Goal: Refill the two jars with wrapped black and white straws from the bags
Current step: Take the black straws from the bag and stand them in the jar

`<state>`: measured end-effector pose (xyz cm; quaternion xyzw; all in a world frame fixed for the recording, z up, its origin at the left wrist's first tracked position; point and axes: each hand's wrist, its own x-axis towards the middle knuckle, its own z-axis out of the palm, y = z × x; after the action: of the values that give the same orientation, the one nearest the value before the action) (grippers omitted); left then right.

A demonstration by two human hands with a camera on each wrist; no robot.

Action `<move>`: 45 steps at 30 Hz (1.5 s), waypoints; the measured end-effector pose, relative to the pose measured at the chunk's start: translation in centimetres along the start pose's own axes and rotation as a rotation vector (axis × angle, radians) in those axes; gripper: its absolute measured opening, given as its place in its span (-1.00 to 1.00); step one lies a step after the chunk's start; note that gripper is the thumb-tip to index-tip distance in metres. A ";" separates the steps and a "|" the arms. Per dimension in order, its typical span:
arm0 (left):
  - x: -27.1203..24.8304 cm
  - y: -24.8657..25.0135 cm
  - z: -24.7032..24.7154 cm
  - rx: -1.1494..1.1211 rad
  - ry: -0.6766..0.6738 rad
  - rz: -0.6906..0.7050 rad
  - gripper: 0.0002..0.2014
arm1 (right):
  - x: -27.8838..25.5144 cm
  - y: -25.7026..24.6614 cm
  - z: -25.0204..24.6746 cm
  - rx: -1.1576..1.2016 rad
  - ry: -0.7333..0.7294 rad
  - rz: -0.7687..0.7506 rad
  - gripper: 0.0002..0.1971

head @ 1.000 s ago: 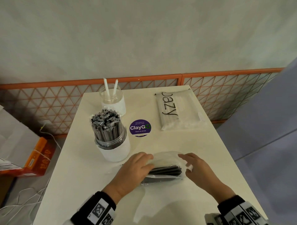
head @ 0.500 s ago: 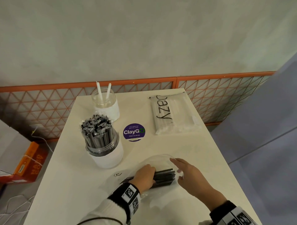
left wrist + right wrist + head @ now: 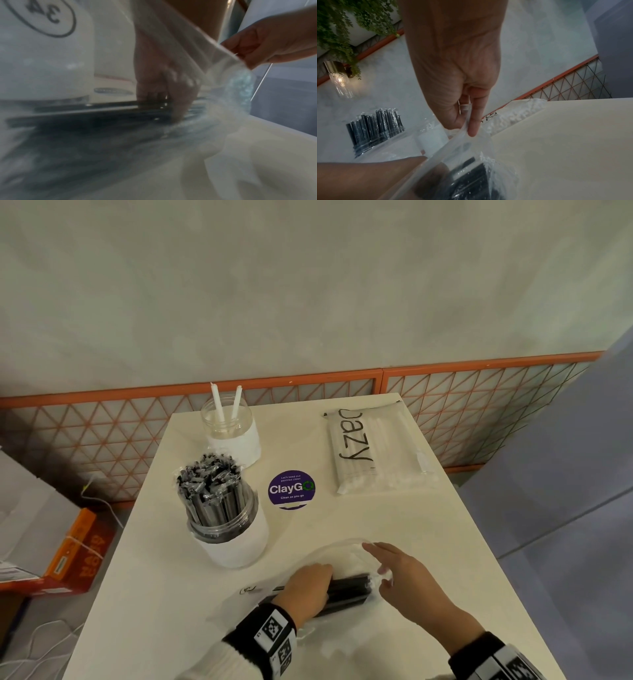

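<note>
Left hand grips black straws inside clear bag; right hand pinches bag mouth.

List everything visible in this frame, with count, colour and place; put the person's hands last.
table: one, cream, centre
black-straw jar: one, clear with white band, packed full, table's left
white-straw jar: one, clear, two white straws, far left corner
white-straw bag: one, clear, black lettering, far right
clear bag: one, near edge, holding black straws
sticker: one, purple, round, mid-table
box: one, orange, on floor left
fence: orange lattice, behind table
left hand: inside clear bag, gripping black straws
right hand: fingers pinching the clear bag's mouth
</note>
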<state>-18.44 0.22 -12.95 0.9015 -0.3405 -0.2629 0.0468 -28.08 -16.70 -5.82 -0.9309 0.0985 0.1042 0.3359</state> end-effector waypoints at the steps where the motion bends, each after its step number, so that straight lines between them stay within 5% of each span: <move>1: 0.0 -0.1 0.0 -0.003 0.000 0.000 -0.72 | 0.1 0.0 0.0 -0.005 -0.001 -0.001 -0.31; 14: -1.1 -0.8 -0.3 -0.013 0.073 -0.005 -0.74 | 0.3 -0.4 -0.2 -0.043 -0.024 0.013 -0.32; 19: -2.3 -0.8 -2.3 -0.284 0.169 0.091 -0.76 | 0.6 -0.3 -0.5 -0.043 0.009 0.035 -0.33; 26: -6.3 -0.5 -7.7 -0.855 0.447 0.122 -0.81 | 1.1 -0.5 -0.4 -0.059 0.045 0.025 -0.33; 33: -11.8 -2.3 -17.7 -1.368 1.032 0.200 -0.66 | 1.6 -1.4 0.2 -0.064 0.030 -0.033 -0.50; 37: -13.0 -5.6 -21.1 -1.399 1.198 0.200 -0.55 | 1.5 -2.4 -0.2 -0.087 0.029 -0.038 -0.76; 41: -12.1 -8.0 -21.0 -1.438 1.351 0.044 -0.52 | 1.4 -4.2 -1.6 -0.123 -0.016 0.048 -0.75; 45: -11.4 -9.0 -19.8 -1.366 1.353 0.032 -0.47 | 1.7 -8.2 -4.2 -0.260 -0.083 0.025 -0.69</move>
<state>-10.31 12.56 6.67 0.6358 -0.0272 0.1720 0.7519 -23.87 -13.46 1.87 -0.9603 0.0816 0.1585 0.2147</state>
